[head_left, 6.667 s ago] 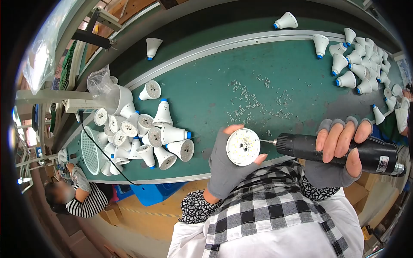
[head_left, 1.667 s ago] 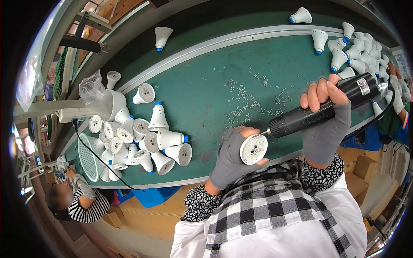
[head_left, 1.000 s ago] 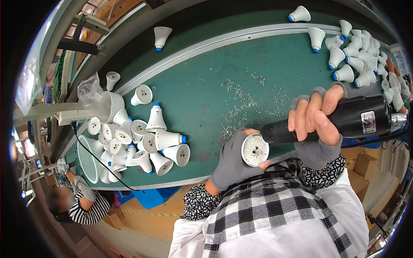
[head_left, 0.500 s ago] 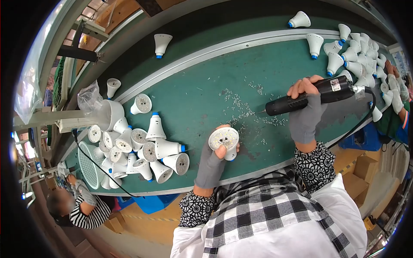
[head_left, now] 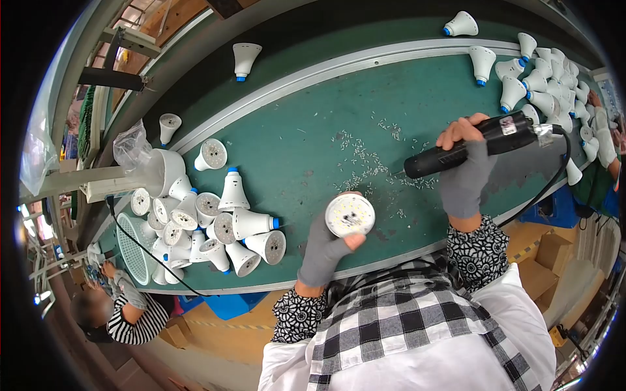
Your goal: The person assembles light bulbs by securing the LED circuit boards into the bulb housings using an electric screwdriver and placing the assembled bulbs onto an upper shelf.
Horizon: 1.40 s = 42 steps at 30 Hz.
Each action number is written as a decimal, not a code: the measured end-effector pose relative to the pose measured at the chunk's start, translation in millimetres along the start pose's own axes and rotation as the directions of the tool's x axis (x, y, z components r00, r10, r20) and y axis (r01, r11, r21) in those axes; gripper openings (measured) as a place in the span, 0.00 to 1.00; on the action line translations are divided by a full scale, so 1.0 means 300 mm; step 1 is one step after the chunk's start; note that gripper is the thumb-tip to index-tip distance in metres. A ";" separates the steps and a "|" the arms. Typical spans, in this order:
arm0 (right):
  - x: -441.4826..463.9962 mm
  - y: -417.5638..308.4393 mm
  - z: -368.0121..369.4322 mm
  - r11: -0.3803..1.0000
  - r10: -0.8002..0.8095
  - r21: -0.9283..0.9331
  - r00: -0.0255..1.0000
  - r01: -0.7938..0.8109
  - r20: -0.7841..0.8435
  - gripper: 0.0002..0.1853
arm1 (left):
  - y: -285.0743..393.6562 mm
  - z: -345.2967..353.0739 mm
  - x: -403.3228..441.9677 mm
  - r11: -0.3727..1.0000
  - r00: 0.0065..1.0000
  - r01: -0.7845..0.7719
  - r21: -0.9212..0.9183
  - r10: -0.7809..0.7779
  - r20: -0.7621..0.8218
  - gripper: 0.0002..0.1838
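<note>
Green-topped workbench [head_left: 280, 156] filled most of the view; above its near edge the left hand [head_left: 319, 251], in a grey fingerless glove, was curled around a white LED bulb [head_left: 350, 215], thumb against the rim, the chip-studded face turned upward, seemingly to keep it exposed; the right hand [head_left: 468, 159], gloved alike, was wrapped around a black electric screwdriver [head_left: 512, 132], its nose pointing left, apart from the bulb; small pale screw-like pieces [head_left: 362, 159] lay scattered just beyond, probably loose for easy picking; farther left, more bulbs [head_left: 222, 228] lay massed by a perforated basket [head_left: 128, 238], many faces outward; at far right lay a second cluster [head_left: 546, 85], perhaps kept separate deliberately; a pale label [head_left: 508, 124] marked the screwdriver, its print too small to read; no brand was legible.
</note>
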State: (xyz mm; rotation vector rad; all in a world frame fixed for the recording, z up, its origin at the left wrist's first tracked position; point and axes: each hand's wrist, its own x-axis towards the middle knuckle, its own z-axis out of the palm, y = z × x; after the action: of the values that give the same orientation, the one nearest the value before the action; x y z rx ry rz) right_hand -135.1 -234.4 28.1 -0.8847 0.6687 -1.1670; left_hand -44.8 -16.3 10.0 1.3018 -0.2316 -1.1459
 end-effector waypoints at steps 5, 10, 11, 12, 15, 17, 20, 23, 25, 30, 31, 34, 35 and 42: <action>0.025 -0.102 -0.021 0.966 0.177 0.195 0.984 -0.171 -0.014 0.10 | 0.064 0.039 0.023 0.651 0.891 -0.445 0.615 0.254 0.377 0.36; 0.027 -0.146 -0.025 0.908 0.324 0.281 0.946 -0.311 0.000 0.09 | 0.080 0.074 0.009 0.484 0.802 -0.595 0.642 0.298 0.518 0.37; 0.024 -0.147 -0.027 0.896 0.344 0.293 0.939 -0.333 0.015 0.09 | 0.082 0.077 0.004 0.451 0.788 -0.614 0.648 0.305 0.534 0.37; 0.019 -0.149 -0.024 0.894 0.346 0.297 0.938 -0.335 0.017 0.09 | 0.082 0.080 -0.003 0.447 0.787 -0.616 0.649 0.308 0.535 0.37; 0.004 -0.148 -0.012 0.888 0.352 0.306 0.936 -0.343 0.028 0.10 | 0.086 0.082 -0.023 0.446 0.785 -0.618 0.647 0.311 0.535 0.38; 0.000 -0.147 -0.012 0.885 0.355 0.306 0.934 -0.350 0.039 0.10 | 0.094 0.083 -0.032 0.463 0.785 -0.618 0.635 0.309 0.537 0.38; -0.011 -0.152 -0.006 0.880 0.343 0.334 0.938 -0.339 0.048 0.10 | 0.088 0.080 -0.043 0.511 0.807 -0.587 0.628 0.311 0.502 0.39; -0.026 -0.163 -0.001 0.876 0.319 0.358 0.945 -0.324 0.074 0.11 | 0.080 0.076 -0.047 0.572 0.824 -0.558 0.601 0.300 0.480 0.39; -0.030 -0.165 0.001 0.886 0.303 0.343 0.949 -0.312 0.081 0.11 | 0.081 0.077 -0.048 0.571 0.822 -0.562 0.599 0.306 0.479 0.39; -0.036 -0.164 0.000 0.902 0.283 0.318 0.956 -0.293 0.077 0.10 | 0.083 0.076 -0.052 0.594 0.828 -0.550 0.587 0.297 0.476 0.39; -0.037 -0.167 0.003 0.904 0.281 0.313 0.957 -0.291 0.076 0.10 | 0.083 0.076 -0.053 0.601 0.830 -0.545 0.585 0.292 0.475 0.39; -0.036 -0.168 0.001 0.915 0.267 0.295 0.962 -0.274 0.065 0.10 | 0.083 0.075 -0.053 0.607 0.833 -0.540 0.583 0.285 0.475 0.39; -0.035 -0.169 0.000 0.920 0.261 0.288 0.964 -0.267 0.059 0.10 | 0.083 0.074 -0.053 0.607 0.832 -0.540 0.582 0.284 0.476 0.39; -0.045 -0.174 0.001 0.908 0.201 0.338 0.965 -0.247 0.167 0.08 | 0.089 0.075 -0.049 0.648 0.853 -0.496 0.578 0.238 0.464 0.39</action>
State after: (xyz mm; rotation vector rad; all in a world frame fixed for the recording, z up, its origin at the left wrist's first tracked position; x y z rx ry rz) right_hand -163.9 -228.6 73.3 -0.5521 0.4212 -0.9735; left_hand -53.5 -23.4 46.1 1.5673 -1.2488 -0.9375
